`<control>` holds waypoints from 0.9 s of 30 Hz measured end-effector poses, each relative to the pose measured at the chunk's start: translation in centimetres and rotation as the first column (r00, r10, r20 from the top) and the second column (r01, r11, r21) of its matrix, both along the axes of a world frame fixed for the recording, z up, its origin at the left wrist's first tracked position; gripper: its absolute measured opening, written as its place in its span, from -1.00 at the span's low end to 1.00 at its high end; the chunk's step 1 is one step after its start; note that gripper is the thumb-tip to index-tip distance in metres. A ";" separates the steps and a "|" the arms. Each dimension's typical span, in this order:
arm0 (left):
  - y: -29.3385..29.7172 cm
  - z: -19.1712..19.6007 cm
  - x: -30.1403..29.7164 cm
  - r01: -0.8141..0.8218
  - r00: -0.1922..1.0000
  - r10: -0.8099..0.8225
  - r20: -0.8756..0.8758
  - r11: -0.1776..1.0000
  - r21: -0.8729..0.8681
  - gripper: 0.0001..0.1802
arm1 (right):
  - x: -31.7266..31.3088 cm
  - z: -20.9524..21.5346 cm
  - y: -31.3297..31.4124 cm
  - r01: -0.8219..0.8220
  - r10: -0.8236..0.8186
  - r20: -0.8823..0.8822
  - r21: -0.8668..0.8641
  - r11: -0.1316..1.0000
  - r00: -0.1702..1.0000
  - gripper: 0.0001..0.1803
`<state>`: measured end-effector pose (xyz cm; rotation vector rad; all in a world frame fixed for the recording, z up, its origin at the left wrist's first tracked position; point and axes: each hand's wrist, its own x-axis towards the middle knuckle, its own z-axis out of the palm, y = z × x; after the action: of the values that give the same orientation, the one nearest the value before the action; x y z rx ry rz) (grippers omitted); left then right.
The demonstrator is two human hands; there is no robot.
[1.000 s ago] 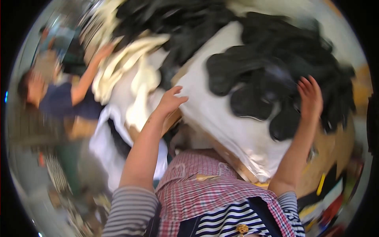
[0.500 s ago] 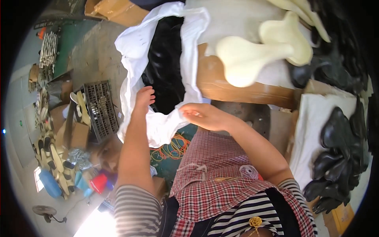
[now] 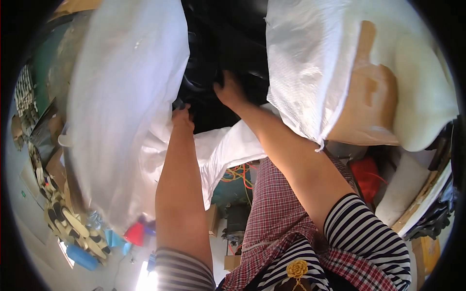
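Note:
A large white woven sack (image 3: 131,72) gapes in front of me, with glossy black rubber-like pieces (image 3: 208,53) heaped in its mouth. Both my arms reach into it. My left hand (image 3: 183,118) is at the left side of the opening, its fingers closed on a small dark edge of a black piece. Deeper in, to the right, my right hand (image 3: 230,92) lies among the black pieces. Its thumb stands apart from the fingers, whose tips fade into the dark. The shapes of single pieces in the sack are hard to make out.
Right of the sack, cream shaped pieces (image 3: 420,97) lie by brown cardboard (image 3: 364,106). More black pieces (image 3: 434,213) show at the right edge. Orange cords (image 3: 236,173) lie on the floor below the sack; cream-and-black pieces (image 3: 73,225) pile up at far left.
Both hands have gone from the sack's near rim into its opening. My view has moved closer to the sack, which now fills much more of the picture.

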<state>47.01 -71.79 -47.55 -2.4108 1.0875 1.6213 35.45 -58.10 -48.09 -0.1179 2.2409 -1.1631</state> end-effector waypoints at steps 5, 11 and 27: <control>-0.8 -0.3 1.7 0.430 0.902 -0.431 -0.021 0.902 -0.030 -0.38 | -2.0 0.6 -2.5 -0.624 0.622 0.060 0.118 0.772 0.781 -0.49; 4.3 1.5 0.3 0.382 0.913 -0.404 -0.056 0.896 -0.225 -0.33 | -2.8 -1.3 -2.4 -0.661 0.651 -0.115 -0.077 0.747 0.750 -0.25; -0.4 -1.3 2.7 -0.063 0.977 0.005 -0.214 0.963 -0.263 -0.57 | -0.9 -1.0 -3.3 -0.654 0.563 -0.334 -0.353 0.669 0.756 -0.39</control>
<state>49.74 -72.18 -48.80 -2.4691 1.3904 1.8900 34.51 -61.35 -49.05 -1.1429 1.7843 -1.2773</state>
